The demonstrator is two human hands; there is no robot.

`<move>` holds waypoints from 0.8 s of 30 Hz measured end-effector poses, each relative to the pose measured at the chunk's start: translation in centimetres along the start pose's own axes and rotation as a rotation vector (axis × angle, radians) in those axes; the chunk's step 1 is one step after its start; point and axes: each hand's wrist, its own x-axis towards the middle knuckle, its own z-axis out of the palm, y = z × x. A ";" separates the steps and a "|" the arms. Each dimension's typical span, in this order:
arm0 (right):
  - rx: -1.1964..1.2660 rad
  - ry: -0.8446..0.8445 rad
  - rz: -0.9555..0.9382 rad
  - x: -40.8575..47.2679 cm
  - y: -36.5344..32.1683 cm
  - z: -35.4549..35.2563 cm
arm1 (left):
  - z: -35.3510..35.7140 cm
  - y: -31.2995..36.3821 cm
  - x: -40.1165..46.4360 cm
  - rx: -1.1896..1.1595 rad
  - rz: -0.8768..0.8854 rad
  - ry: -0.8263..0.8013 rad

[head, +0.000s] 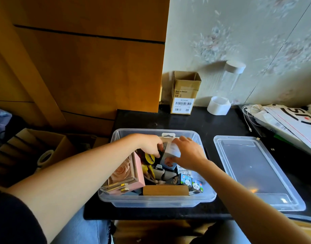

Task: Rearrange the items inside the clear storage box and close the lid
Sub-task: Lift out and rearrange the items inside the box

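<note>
Clear packet (171, 148) pinched between both hands' grip inside storage box (156, 201).

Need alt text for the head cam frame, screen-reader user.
Both hands reach into an open clear storage box full of small items on a black table; the left hand and right hand grip a small packaged item together. The box's lid lies flat to the right.
</note>
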 end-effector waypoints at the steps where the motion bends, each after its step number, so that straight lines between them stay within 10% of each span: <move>1: 0.053 0.027 0.038 -0.3 0.4 -0.6 | 0.0 -0.1 0.0 -0.020 0.011 -0.003; 12: 1.213 0.192 0.105 -3.9 1.1 -1.0 | -0.1 -1.0 0.4 -0.430 0.053 0.107; 19: 0.288 -0.399 0.209 -1.8 0.1 -0.3 | -0.9 -1.5 -0.4 -0.477 0.046 0.290; 24: 0.276 -0.586 0.201 -2.2 -1.2 0.8 | -0.2 0.4 0.2 -0.098 0.055 0.284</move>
